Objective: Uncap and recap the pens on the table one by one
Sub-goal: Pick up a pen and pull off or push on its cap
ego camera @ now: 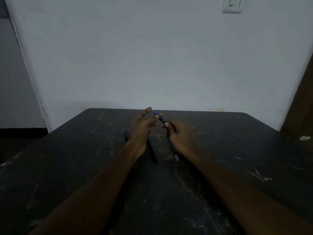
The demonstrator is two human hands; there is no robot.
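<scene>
Right now my right hand (179, 135) is at the middle of the frame, its fingers (166, 125) curled and clamped with the thumb on a dark pen (162, 119). This pen is lifted off the tabletop (67, 167) and slants up and to the left, with its blue end highest. My left hand (141, 127) is just left of it with the fingers apart and fairly straight. The blue end sits between two of those fingertips, and one of them looks to be against the barrel just below the blue, though the dim light keeps me from being sure of contact.

Lower down, between my two wrists, a black pen (152, 152) lies flat on the tabletop, running toward the bottom of the frame. Just right of it, partly under my right hand, lies a thinner pen with a pale end (173, 150), roughly parallel to the black one and not touching it. Left of my left wrist a short dark pen end (126, 135) shows, the rest hidden by my arm. The tabletop is dark and streaked with pale scuffs. A light switch (231, 5) is on the wall at the upper right.
</scene>
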